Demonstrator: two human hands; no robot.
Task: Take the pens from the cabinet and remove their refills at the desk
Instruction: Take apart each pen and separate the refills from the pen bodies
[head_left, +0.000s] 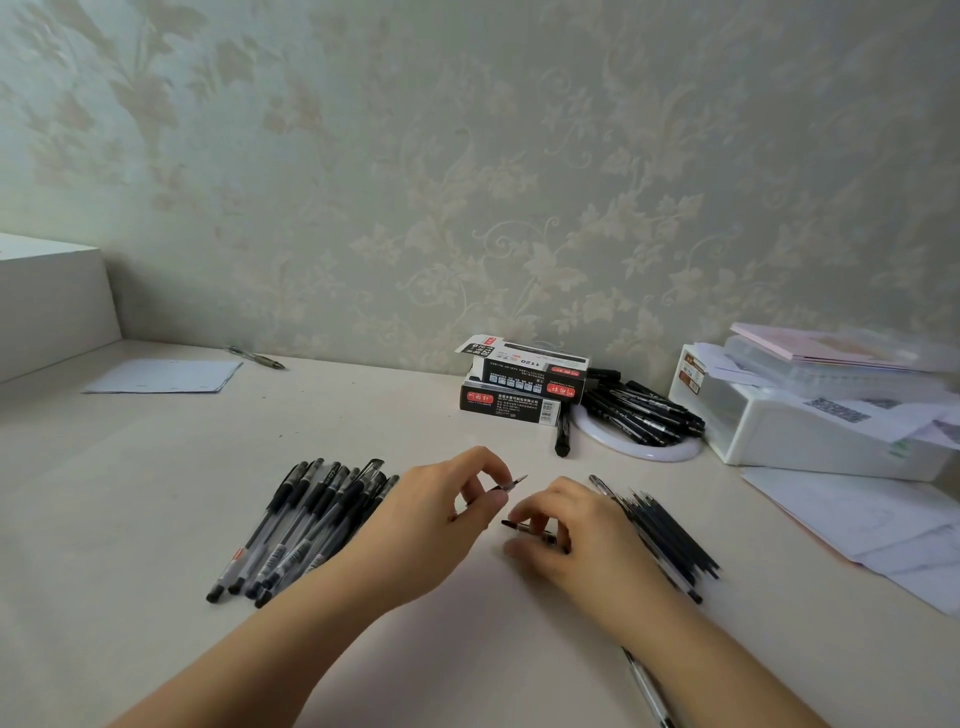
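- Pens (301, 530) lie in a bundle on the desk (156, 493), left of my left hand (457, 514), long axes running from near-left to far-right.
- Left hand pinches a pen tip piece (511, 483); right hand (561, 525) pinches another short piece (527, 530).
- I judge the left hand nearer to the next pen.
- Refills (670, 535) are piled just right of the right hand.

Smooth matt desk (156, 467), clear plastic pens (306, 525), printed cardboard boxes (519, 384), glossy white plastic ring (639, 452), patterned wallpaper (467, 182)
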